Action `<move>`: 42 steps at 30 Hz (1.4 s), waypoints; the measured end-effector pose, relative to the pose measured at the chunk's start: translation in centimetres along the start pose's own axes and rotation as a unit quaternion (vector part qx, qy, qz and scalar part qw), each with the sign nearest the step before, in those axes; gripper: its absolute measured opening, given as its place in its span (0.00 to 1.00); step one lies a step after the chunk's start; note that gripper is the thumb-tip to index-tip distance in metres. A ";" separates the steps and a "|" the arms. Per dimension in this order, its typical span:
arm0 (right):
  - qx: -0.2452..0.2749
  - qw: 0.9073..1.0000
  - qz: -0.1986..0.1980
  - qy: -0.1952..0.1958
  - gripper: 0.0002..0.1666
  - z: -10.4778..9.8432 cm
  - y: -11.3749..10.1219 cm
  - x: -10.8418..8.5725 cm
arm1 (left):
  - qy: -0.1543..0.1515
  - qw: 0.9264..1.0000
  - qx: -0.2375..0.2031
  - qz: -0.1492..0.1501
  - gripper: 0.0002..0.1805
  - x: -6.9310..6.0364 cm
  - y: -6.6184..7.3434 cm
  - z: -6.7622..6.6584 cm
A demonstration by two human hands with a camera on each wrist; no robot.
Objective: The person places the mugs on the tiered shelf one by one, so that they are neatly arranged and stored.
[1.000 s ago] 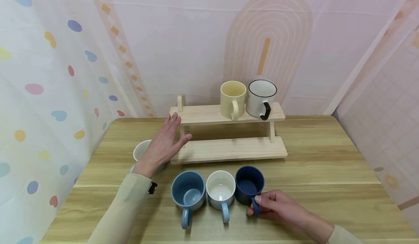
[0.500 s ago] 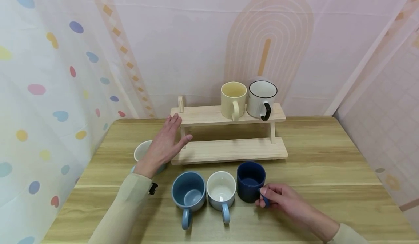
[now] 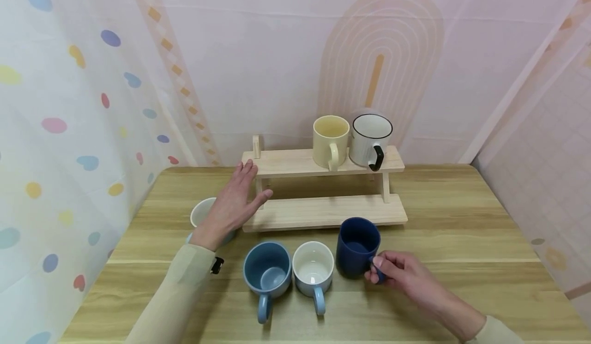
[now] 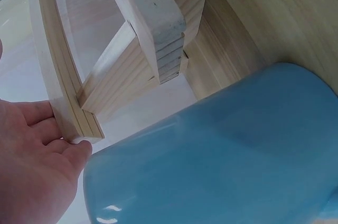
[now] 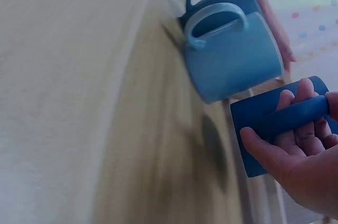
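My right hand (image 3: pixel 406 277) holds a navy blue mug (image 3: pixel 353 256) by its handle, the fingers passing through the loop in the right wrist view. Apart from its shadow, the mug appears raised off the table, just before the rack's lower board. To its left stand a pale blue mug (image 3: pixel 314 281) with a white inside and a wider blue mug (image 3: pixel 267 285), handles toward me. My left hand (image 3: pixel 231 208) rests against the left end of the wooden rack (image 3: pixel 286 162), fingers on the upper board's end. Under that wrist, another blue mug (image 4: pixel 222 150) with a white inside is partly hidden.
On the rack's upper board, toward the right, stand a cream yellow mug (image 3: pixel 329 144) and a white mug (image 3: pixel 367 146) with a black rim and handle. The lower board (image 3: pixel 295 215) lies close to the table. Patterned curtains (image 3: pixel 258 67) hang behind and beside the wooden table (image 3: pixel 466 241).
The right hand has lifted the navy mug and moved it away from me and slightly right, its handle turning rightward. My left hand has stayed on the rack's end.
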State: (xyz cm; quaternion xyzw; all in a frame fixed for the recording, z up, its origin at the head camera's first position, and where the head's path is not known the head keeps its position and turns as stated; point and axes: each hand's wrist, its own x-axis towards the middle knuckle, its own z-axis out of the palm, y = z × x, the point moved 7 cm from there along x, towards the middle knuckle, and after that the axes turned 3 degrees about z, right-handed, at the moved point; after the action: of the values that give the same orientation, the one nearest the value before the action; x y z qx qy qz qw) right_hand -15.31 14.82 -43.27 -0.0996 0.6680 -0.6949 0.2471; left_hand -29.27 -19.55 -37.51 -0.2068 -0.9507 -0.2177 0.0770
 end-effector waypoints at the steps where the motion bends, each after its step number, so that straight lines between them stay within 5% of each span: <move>1: -0.001 1.000 -0.007 0.002 0.17 0.0 -0.4 0.0 | 0.000 1.000 0.001 0.000 0.50 0.0 0.0 0.0; 21: 0.018 0.996 -0.078 0.041 0.15 0.2 -6.4 0.2 | 0.000 1.000 -0.003 -0.005 0.50 -0.1 0.0 0.1; 42: 0.032 0.987 -0.140 0.074 0.13 3.1 -10.1 3.0 | 0.003 1.000 -0.002 -0.003 0.52 -0.1 0.1 -0.1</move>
State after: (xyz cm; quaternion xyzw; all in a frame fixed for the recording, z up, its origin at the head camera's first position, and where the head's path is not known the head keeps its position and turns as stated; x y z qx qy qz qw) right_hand -18.55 10.46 -33.75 -0.1327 0.6410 -0.7493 0.1002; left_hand -29.11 -19.52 -37.36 -0.2034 -0.9507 -0.2205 0.0789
